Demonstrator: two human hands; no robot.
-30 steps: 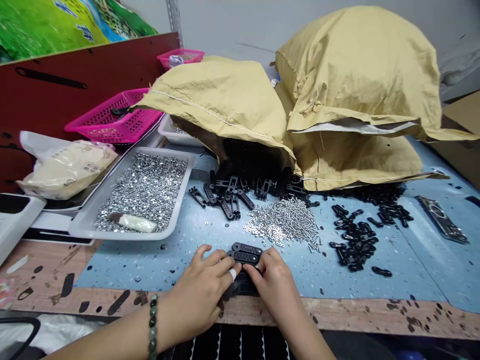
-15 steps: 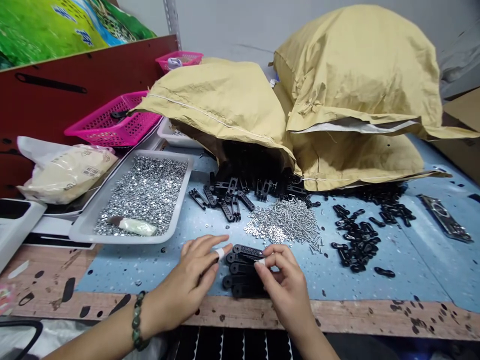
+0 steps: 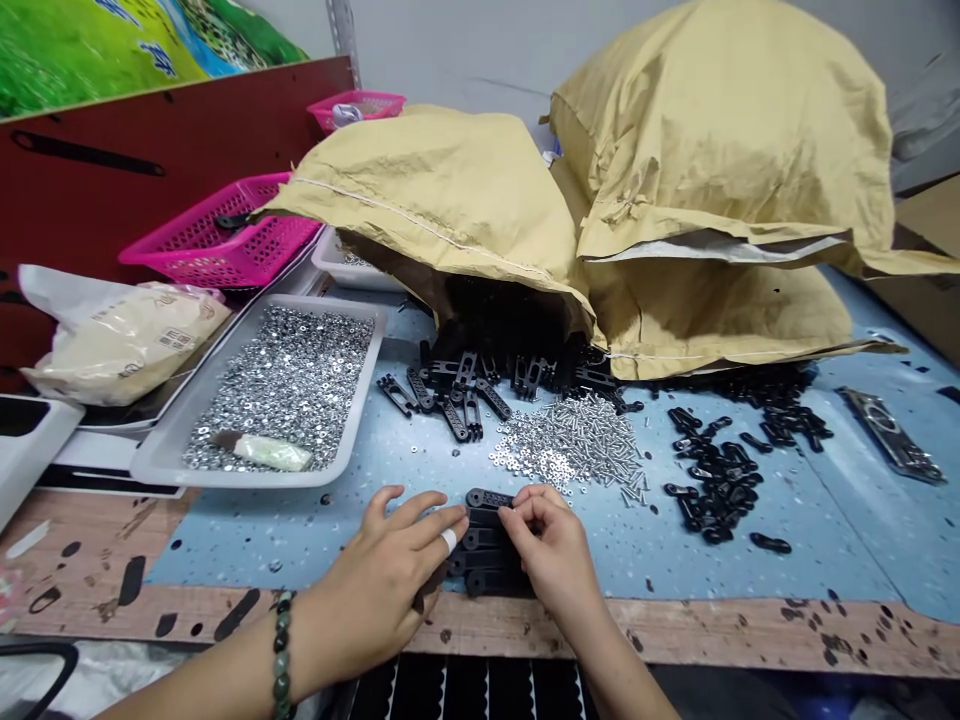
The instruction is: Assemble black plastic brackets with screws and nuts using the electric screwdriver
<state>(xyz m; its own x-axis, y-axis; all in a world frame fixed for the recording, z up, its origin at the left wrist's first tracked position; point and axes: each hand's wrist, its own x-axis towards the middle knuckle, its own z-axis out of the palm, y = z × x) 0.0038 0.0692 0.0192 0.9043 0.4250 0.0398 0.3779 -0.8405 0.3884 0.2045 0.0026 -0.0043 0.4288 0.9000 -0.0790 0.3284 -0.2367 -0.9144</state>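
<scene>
A short row of flat black plastic bars (image 3: 484, 560) with holes lies side by side at the near edge of the blue mat (image 3: 787, 540). My left hand (image 3: 382, 590) rests on their left ends, fingers stretched out, a white band on one fingertip. My right hand (image 3: 551, 550) is bunched in a pinch over the right end of the upper bars; what it pinches is too small to make out. Just beyond the hands lies a heap of silver screws and washers (image 3: 574, 445).
A grey tray of silver nuts (image 3: 281, 385) stands at the left. Loose black bars (image 3: 457, 390) spill from a tan sack (image 3: 442, 200); a second sack (image 3: 720, 150) lies right. Small black links (image 3: 720, 480) are scattered at the right. Pink baskets (image 3: 217, 235) stand behind.
My right hand has moved down onto the bars and closed its pinch tighter. My left hand has slid a little right along the bars' ends.
</scene>
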